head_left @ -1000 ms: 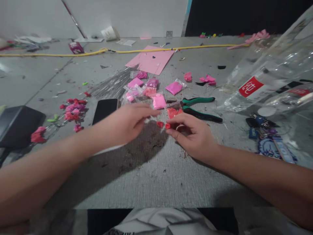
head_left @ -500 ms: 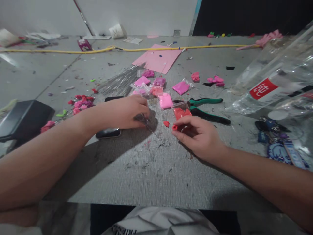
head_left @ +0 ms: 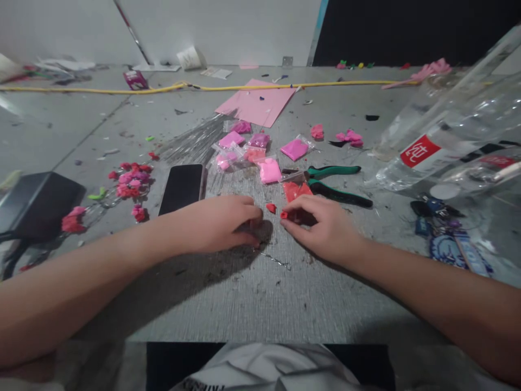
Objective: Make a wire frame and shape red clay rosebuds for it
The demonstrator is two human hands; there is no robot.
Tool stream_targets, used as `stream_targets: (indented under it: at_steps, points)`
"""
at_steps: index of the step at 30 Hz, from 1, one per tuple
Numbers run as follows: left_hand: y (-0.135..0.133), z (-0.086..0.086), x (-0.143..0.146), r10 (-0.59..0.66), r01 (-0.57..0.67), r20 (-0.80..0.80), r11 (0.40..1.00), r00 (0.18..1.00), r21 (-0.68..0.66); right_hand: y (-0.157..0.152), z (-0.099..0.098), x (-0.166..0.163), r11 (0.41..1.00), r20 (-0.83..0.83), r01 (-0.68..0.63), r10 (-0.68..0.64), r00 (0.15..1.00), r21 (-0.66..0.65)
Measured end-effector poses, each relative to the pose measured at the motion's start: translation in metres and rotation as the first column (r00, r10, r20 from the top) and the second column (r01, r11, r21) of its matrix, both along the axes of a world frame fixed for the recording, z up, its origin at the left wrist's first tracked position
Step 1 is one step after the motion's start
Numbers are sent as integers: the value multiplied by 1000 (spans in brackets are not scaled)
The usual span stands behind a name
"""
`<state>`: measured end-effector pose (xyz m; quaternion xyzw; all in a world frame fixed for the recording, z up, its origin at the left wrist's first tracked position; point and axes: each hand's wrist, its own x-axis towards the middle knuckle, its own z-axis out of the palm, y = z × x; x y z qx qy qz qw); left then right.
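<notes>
My left hand (head_left: pixel 222 222) rests on the grey table (head_left: pixel 252 293) with fingers curled, pinching a thin silver wire (head_left: pixel 277 259) that trails off to the right. My right hand (head_left: pixel 325 225) lies close beside it, fingers closed around a small red clay piece (head_left: pixel 284 215) at its fingertips. Another red piece (head_left: pixel 271 207) lies loose between the hands. Just behind sit a red clay bag (head_left: pixel 296 190) and a pink clay bag (head_left: pixel 269 170).
Green-handled pliers (head_left: pixel 334 182) lie behind my right hand. A black phone (head_left: pixel 182 187) lies behind my left hand, a wire bundle (head_left: pixel 191 142) beyond it. Pink and red clay flowers (head_left: pixel 128 182) sit left, a plastic bottle (head_left: pixel 451 141) and keys (head_left: pixel 439 214) right.
My left hand drew back from the bags toward me and now pinches a wire near the table front. My right hand stayed in place holding the red piece.
</notes>
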<state>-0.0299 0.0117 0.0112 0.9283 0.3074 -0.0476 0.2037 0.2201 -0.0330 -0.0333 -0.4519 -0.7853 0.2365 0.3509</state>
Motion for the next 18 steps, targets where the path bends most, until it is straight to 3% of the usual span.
stream_targets:
  at_steps: [4,10,15,18]
  points:
    - [11,-16,2,74,-99,193,988,978,122,6,-1,5,999,137,25,-19,990,-41]
    - [14,-34,17,37,-102,305,975,952,198,7,2,7,998,222,-7,20,975,-61]
    - [6,-26,18,220,-250,507,968,834,-9,4,4,9,997,110,10,-18,994,71]
    - [-5,-21,19,290,-251,625,956,725,-153,-2,10,6,980,9,51,-54,999,192]
